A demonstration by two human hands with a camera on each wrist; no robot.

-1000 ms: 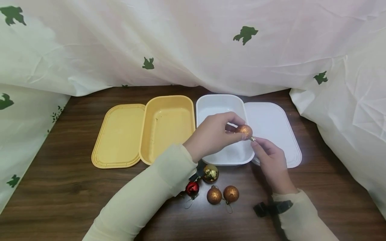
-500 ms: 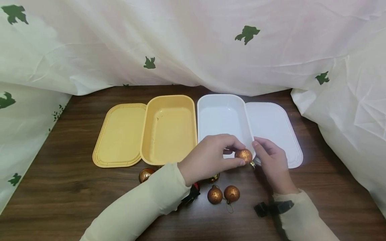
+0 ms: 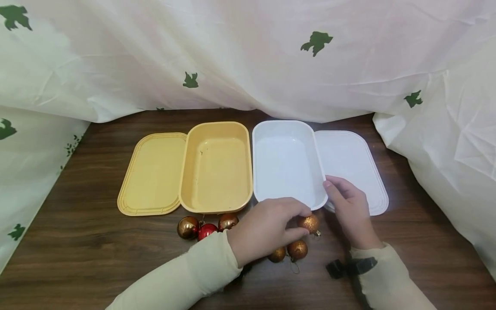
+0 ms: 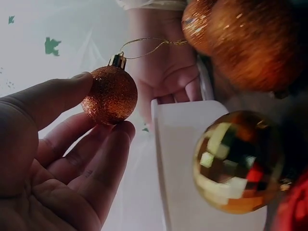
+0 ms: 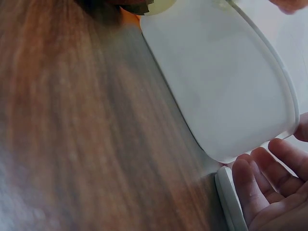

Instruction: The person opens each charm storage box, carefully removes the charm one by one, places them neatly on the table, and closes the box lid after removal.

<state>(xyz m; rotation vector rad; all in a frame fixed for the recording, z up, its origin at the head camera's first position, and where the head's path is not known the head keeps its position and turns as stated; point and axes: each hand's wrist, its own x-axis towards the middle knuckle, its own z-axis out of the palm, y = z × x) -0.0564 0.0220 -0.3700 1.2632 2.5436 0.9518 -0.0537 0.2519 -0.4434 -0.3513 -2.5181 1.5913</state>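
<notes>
My left hand [image 3: 267, 228] pinches a glittery orange Christmas bauble [image 3: 310, 223] between thumb and fingers, just in front of the white container. The left wrist view shows the bauble's gold cap [image 4: 117, 60] and string loop. My right hand [image 3: 350, 211] holds the right rim of the white container [image 3: 284, 172], thumb and fingers at its front right corner. Two more glittery orange baubles [image 3: 298, 249] lie below the left hand, one partly covered. A gold mirror-tiled bauble [image 4: 236, 163] shows in the left wrist view; the left hand hides it in the head view.
Left of the white container stands a yellow container [image 3: 217, 172], with a yellow lid [image 3: 155, 172] beside it. A white lid [image 3: 348, 168] lies at the right. Shiny copper baubles [image 3: 187, 227] and a red bauble [image 3: 207, 231] lie before the yellow container. White cloth [image 3: 248, 56] surrounds the table.
My left hand has carried the orange bauble down and toward me from over the white container, away from the right hand. The right hand stays at the container's rim.
</notes>
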